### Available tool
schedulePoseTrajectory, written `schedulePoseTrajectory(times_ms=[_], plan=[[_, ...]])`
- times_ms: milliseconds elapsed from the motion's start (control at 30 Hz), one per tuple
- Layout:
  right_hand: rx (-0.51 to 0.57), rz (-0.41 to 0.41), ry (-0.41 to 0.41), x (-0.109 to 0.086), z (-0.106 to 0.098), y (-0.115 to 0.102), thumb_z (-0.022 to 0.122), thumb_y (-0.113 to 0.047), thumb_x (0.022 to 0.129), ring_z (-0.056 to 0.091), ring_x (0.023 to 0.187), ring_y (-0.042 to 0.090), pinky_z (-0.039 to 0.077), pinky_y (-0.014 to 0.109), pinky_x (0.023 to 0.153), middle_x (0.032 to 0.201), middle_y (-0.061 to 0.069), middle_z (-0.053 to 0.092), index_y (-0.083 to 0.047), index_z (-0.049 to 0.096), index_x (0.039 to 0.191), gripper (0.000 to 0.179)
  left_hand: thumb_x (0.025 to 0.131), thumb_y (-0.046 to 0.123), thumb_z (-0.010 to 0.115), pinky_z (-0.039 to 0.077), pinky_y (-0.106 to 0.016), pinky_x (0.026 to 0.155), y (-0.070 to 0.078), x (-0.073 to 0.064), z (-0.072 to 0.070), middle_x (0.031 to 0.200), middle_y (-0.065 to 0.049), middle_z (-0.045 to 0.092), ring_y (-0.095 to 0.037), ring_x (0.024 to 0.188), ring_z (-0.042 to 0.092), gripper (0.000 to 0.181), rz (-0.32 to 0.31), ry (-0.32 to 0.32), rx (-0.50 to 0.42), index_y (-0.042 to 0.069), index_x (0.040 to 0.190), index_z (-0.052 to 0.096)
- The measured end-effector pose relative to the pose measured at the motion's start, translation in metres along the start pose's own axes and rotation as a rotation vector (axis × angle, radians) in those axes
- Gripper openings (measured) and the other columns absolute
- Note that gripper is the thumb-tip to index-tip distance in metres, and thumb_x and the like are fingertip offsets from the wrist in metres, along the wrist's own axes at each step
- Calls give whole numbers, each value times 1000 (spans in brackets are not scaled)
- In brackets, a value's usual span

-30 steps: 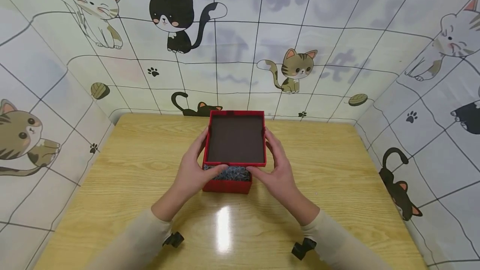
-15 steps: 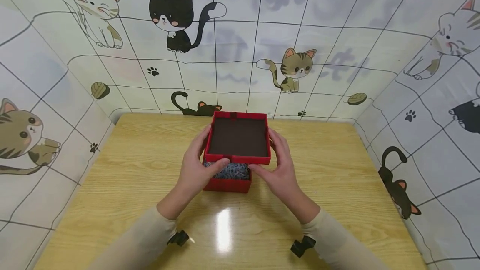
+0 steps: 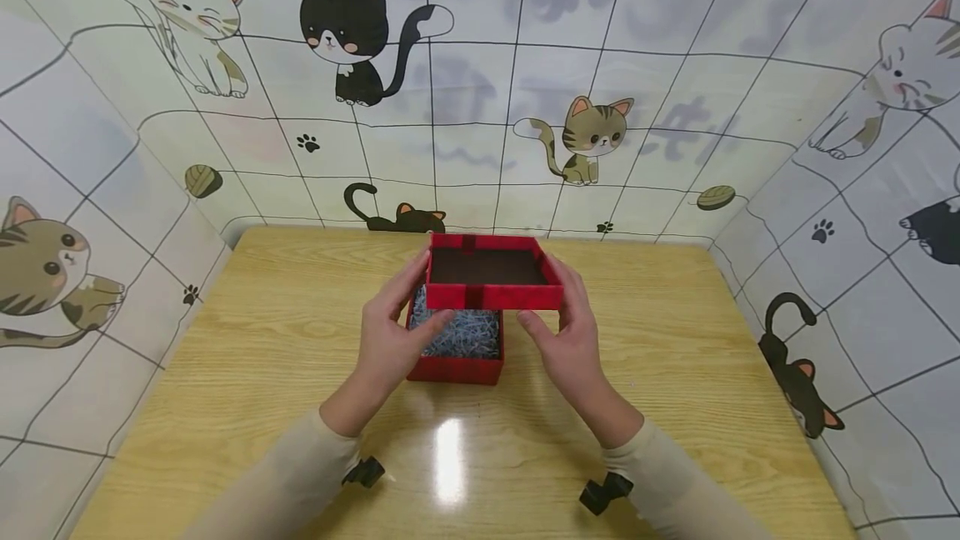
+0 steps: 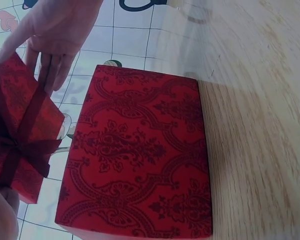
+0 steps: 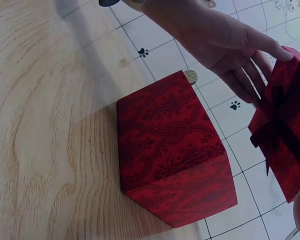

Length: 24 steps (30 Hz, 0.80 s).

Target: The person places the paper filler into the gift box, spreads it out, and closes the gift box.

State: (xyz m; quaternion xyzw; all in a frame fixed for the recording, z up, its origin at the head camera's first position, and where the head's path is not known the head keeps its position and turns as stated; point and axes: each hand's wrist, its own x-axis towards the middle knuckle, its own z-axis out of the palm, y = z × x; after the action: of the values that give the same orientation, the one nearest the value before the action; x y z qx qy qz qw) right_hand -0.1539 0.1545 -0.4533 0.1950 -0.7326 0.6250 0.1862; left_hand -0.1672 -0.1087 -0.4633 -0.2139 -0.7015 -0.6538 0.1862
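Note:
A red gift box lid [image 3: 510, 297] is held up between both hands, its dark brown inside facing me at a shallow angle. Along its left side, my left hand [image 3: 390, 340] grips it; my right hand [image 3: 570, 348] grips the right side. Under and in front of the lid, the red patterned box base [image 3: 455, 371] stands on the table, filled with grey-blue shredded paper [image 3: 465, 333]. In the left wrist view, a dark red ribbon bow [image 4: 17, 145] shows on the lid's outer face. The lid hides the base's back right part.
The box stands on a light wooden table [image 3: 645, 340]. A white wall covering [image 3: 480, 90] with printed cats and grid lines encloses the back and sides. Black wrist cameras [image 3: 606, 493] sit at both cuffs.
Both hands have moved the lid slightly right and tipped it flatter, so less of its inside shows. More shredded paper is visible. The base has stayed in place.

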Motion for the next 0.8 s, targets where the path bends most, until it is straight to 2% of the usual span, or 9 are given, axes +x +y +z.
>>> schedulePoseTrajectory(times_ms=[133,200,400,500,633,800], plan=[[15,-61,-7,2,1,0,75,16,95,36,159,34,38,37,128,170,17,44,4,53,160,69,92,-2,84,50,-38,118,0,1,3,156,-21,62,-40,138,66,72,16,48,-14,8,159,61],[4,-98,-3,3,2,0,75,19,93,34,161,34,37,39,129,171,18,43,7,55,157,68,92,-3,83,51,-34,117,1,3,4,152,-21,65,-41,136,67,68,27,67,-16,7,157,63],[-101,-194,35,8,4,4,81,21,86,41,155,41,42,37,126,166,23,47,5,48,163,85,95,1,81,55,-35,112,4,7,4,143,-14,73,-32,130,72,56,40,85,1,5,150,70],[-155,-234,68,10,4,6,82,22,84,48,149,43,45,35,122,160,26,52,4,51,162,86,98,2,80,57,-38,110,6,8,4,137,-10,77,-29,126,73,46,54,89,-6,5,144,74],[-162,-237,136,12,6,6,81,23,85,55,141,34,49,34,118,148,23,60,4,61,153,73,97,-1,82,60,-40,106,6,9,4,130,-7,79,-28,120,74,41,86,103,-1,10,137,80],[-74,-202,199,11,8,8,79,21,89,62,132,29,56,35,111,136,18,66,0,69,146,62,92,-5,86,62,-35,101,6,7,5,126,-6,81,-25,115,76,47,98,132,52,9,137,80]])
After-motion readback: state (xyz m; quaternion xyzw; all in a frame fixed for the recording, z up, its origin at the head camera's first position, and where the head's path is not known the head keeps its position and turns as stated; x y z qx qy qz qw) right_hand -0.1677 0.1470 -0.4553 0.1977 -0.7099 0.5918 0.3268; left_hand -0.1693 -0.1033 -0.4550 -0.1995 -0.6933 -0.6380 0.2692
